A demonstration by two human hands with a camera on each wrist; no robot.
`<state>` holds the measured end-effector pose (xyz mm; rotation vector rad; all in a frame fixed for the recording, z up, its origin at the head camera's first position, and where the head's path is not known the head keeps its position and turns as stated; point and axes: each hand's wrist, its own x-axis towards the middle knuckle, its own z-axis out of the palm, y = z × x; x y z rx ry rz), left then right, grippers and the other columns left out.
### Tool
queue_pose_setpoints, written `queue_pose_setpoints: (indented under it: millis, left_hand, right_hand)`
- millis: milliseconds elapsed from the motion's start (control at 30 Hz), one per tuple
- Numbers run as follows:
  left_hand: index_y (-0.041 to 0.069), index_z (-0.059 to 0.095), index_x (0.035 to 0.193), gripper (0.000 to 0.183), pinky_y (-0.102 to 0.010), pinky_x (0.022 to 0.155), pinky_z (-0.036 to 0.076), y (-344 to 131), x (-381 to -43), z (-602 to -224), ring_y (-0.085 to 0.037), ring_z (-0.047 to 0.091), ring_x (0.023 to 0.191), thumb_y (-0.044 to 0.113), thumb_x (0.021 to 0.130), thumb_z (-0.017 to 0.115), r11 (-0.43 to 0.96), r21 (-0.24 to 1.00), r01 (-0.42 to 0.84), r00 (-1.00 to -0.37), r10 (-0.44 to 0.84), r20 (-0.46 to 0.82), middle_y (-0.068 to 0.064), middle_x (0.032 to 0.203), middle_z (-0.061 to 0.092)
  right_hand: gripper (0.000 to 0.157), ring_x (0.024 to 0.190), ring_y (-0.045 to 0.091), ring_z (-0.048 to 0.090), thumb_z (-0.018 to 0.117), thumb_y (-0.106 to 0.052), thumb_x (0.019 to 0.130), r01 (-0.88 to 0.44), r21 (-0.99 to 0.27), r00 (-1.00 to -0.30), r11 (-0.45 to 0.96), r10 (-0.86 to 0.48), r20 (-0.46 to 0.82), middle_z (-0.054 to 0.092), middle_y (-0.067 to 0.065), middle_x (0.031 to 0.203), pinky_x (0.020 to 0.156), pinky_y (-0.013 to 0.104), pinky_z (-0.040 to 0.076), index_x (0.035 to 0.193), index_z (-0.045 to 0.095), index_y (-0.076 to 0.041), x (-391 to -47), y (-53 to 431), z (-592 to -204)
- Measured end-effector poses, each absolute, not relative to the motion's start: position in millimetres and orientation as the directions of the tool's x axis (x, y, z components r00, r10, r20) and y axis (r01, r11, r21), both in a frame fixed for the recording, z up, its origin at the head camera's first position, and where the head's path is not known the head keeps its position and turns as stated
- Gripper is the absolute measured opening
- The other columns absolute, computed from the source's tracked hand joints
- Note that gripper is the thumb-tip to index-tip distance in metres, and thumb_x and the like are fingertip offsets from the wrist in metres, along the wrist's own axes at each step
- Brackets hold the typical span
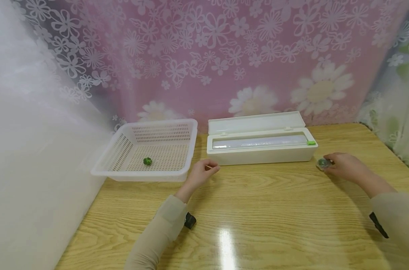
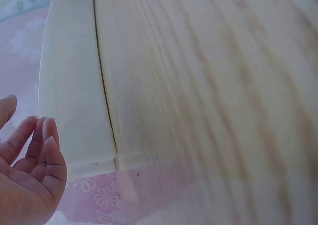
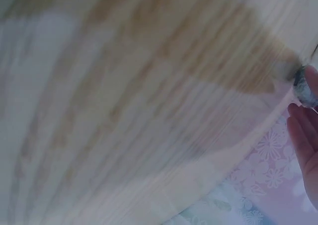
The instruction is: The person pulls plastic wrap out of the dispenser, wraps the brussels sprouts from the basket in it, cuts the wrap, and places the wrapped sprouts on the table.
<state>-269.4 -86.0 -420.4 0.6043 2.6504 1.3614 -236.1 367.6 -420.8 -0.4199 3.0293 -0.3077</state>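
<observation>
At the right of the head view, my right hand (image 1: 348, 167) pinches a small green vegetable piece wrapped in clear film (image 1: 323, 163) between thumb and fingers, low over the table. The wrapped piece (image 3: 304, 86) shows at the right edge of the right wrist view, partly hidden by the thumb. My left hand (image 1: 200, 173) holds nothing. Its fingers are loosely bent near the left front corner of a long white cling film box (image 1: 262, 156), also seen in the left wrist view beyond the hand (image 2: 32, 175). The box's lid (image 1: 256, 123) stands up, and a film roll (image 1: 262, 142) lies inside.
A white slotted plastic basket (image 1: 140, 175) stands at the left, with a small dark green vegetable piece (image 1: 147, 161) on its bottom. A green tab (image 1: 311, 143) sits at the box's right end. Behind the wooden table (image 1: 258, 210) hangs a pink flowered curtain (image 1: 197, 56).
</observation>
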Motion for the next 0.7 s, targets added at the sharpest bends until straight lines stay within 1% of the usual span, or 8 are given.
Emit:
queue_pose_setpoints:
  millis: [133, 233, 300, 367, 467, 633, 700]
  left_hand:
    - [0.007, 0.062, 0.1, 0.025, -0.024, 0.061, 0.046, -85, -270, -419, -0.014, 0.055, 0.079, 0.027, 0.087, 0.057, 0.529, 0.794, 0.301, -0.917, 0.389, 0.088, -0.003, 0.095, 0.06]
    - [0.006, 0.062, 0.099, 0.024, -0.025, 0.063, 0.046, -85, -270, -418, -0.015, 0.055, 0.081, 0.027, 0.087, 0.057, 0.529, 0.787, 0.318, -0.914, 0.393, 0.105, -0.003, 0.095, 0.06]
    - [0.006, 0.062, 0.1, 0.024, -0.025, 0.064, 0.047, -84, -270, -417, -0.016, 0.055, 0.083, 0.025, 0.087, 0.057, 0.528, 0.784, 0.325, -0.913, 0.393, 0.113, -0.004, 0.095, 0.06]
    - [0.004, 0.061, 0.1, 0.023, -0.026, 0.065, 0.047, -83, -270, -416, -0.017, 0.055, 0.084, 0.023, 0.087, 0.057, 0.534, 0.773, 0.343, -0.91, 0.394, 0.132, -0.004, 0.095, 0.06]
    - [0.002, 0.06, 0.102, 0.026, -0.026, 0.067, 0.046, -81, -271, -414, -0.017, 0.055, 0.086, 0.023, 0.088, 0.057, 0.551, 0.74, 0.386, -0.901, 0.399, 0.172, -0.004, 0.094, 0.06]
    - [0.001, 0.06, 0.106, 0.031, -0.03, 0.074, 0.046, -76, -272, -409, -0.019, 0.055, 0.089, 0.025, 0.088, 0.057, 0.605, 0.647, 0.464, -0.878, 0.409, 0.248, -0.007, 0.099, 0.059]
    - [0.001, 0.059, 0.108, 0.031, -0.031, 0.078, 0.045, -73, -273, -407, -0.019, 0.054, 0.093, 0.024, 0.088, 0.057, 0.637, 0.594, 0.49, -0.869, 0.411, 0.276, -0.007, 0.103, 0.058]
  right_hand:
    - [0.057, 0.086, 0.043, 0.054, 0.069, -0.022, 0.075, -0.263, -0.201, -0.96, 0.944, -0.277, -0.044, 0.053, 0.034, 0.102, 0.068, 0.05, 0.044, 0.11, 0.049, 0.018, -230, 365, -415]
    - [0.061, 0.091, 0.047, 0.05, 0.068, -0.027, 0.075, -0.252, -0.204, -0.964, 0.946, -0.265, -0.036, 0.049, 0.035, 0.107, 0.072, 0.054, 0.041, 0.113, 0.048, 0.016, -225, 363, -412]
    - [0.061, 0.095, 0.049, 0.047, 0.068, -0.028, 0.076, -0.24, -0.206, -0.968, 0.949, -0.249, -0.018, 0.047, 0.036, 0.11, 0.074, 0.056, 0.04, 0.115, 0.048, 0.014, -223, 361, -412]
    - [0.06, 0.098, 0.049, 0.044, 0.067, -0.028, 0.077, -0.242, -0.208, -0.97, 0.948, -0.242, 0.023, 0.046, 0.036, 0.112, 0.076, 0.057, 0.038, 0.116, 0.048, 0.012, -220, 360, -412]
    - [0.055, 0.099, 0.048, 0.045, 0.066, -0.026, 0.078, -0.259, -0.225, -0.965, 0.939, -0.241, 0.106, 0.047, 0.034, 0.112, 0.076, 0.057, 0.038, 0.116, 0.049, 0.01, -216, 355, -411]
    - [0.048, 0.094, 0.044, 0.048, 0.068, -0.022, 0.077, -0.324, -0.241, -0.927, 0.915, -0.256, 0.274, 0.053, 0.031, 0.105, 0.072, 0.055, 0.04, 0.112, 0.054, 0.008, -212, 341, -404]
    - [0.044, 0.092, 0.043, 0.049, 0.069, -0.018, 0.076, -0.345, -0.242, -0.907, 0.907, -0.257, 0.332, 0.055, 0.03, 0.102, 0.07, 0.054, 0.04, 0.109, 0.055, 0.007, -212, 334, -400]
